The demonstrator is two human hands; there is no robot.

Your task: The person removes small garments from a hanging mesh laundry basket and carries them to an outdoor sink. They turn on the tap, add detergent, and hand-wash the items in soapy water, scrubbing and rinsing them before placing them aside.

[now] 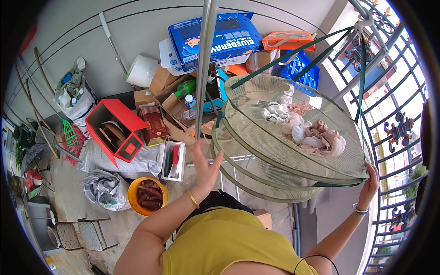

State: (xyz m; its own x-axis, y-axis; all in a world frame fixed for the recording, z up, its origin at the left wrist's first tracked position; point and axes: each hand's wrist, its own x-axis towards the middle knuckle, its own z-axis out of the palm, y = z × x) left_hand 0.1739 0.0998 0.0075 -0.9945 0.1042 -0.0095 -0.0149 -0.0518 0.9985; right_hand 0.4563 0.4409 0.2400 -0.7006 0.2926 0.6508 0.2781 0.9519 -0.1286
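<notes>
A round, tiered mesh drying rack [261, 137] hangs by green straps from a hook [361, 25] at the upper right. Crumpled beige, pink and white fabric pieces [316, 134] lie on its upper mesh. At the rack's right edge, my right hand [371, 182] grips the rim beside a strap. My left hand [206, 166] is raised by the rack's left side, fingers apart and holding nothing, just below the visible end of a vertical metal pole [205, 68].
Boxes, including a blue carton [213, 41] and a red box [115, 130], pile against the wall. A yellow bucket [132, 201] of sweet potatoes stands at left. Metal railings [388, 154] line the right; folding chairs [80, 235] stand lower left.
</notes>
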